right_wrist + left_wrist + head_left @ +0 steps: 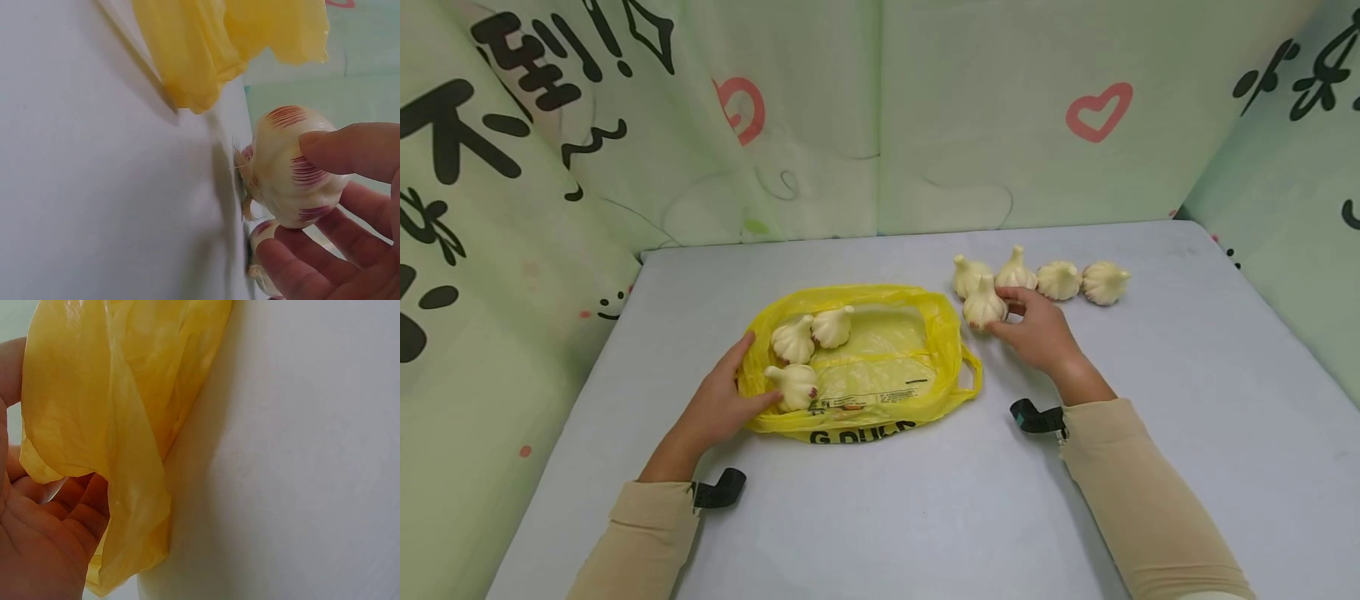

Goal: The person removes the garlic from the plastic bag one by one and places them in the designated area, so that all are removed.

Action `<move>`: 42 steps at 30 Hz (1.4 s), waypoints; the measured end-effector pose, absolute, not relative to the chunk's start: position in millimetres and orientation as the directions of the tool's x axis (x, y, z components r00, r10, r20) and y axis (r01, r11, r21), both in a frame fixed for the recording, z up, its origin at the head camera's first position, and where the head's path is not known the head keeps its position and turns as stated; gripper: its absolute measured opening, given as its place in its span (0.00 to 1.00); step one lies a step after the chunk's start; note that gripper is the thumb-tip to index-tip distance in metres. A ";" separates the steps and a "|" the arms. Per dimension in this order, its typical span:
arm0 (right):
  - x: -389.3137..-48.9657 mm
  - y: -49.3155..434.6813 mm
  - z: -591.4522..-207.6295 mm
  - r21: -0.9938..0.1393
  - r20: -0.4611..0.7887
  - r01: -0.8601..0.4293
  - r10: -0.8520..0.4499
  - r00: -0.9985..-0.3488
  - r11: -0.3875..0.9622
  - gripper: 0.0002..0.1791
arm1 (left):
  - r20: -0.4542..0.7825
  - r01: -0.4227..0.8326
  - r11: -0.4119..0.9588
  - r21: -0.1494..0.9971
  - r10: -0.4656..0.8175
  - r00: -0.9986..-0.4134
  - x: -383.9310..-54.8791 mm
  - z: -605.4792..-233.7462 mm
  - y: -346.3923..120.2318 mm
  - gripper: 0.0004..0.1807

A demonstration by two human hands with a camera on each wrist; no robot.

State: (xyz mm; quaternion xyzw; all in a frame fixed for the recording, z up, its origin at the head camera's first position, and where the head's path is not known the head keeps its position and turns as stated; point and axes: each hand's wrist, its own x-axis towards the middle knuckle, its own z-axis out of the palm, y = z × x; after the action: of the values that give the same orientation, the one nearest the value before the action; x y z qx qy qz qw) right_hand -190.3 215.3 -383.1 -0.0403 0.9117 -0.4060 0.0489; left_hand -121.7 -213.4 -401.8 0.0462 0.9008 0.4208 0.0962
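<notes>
An open yellow plastic bag lies on the table with three garlic bulbs inside, among them one bulb near its left front. My left hand grips the bag's left rim, the thumb over the edge near that bulb. Seen from the left wrist, curled fingers show behind the yellow film. Just right of the bag, my right hand pinches a garlic bulb between thumb and fingers. That held bulb has purple streaks and dry roots in the right wrist view.
Behind and right of my right hand sit several more garlic bulbs, from one at the left to another at the right. A bag handle loop sticks out rightward. Printed curtains enclose the white table.
</notes>
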 end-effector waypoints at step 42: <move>-197.4 213.3 -389.8 -0.693 -0.151 0.027 -0.108 -0.983 0.721 0.37 | -0.136 0.002 0.642 0.767 0.165 -0.977 -121.4 -402.0 -212.5 0.55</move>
State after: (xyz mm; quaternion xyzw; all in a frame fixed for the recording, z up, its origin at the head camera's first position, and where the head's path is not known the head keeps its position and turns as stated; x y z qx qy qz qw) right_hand -197.4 213.3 -389.8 -0.0221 0.9231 -0.3732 0.0907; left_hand -121.4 -212.5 -402.0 0.0464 0.9009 0.4205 0.0972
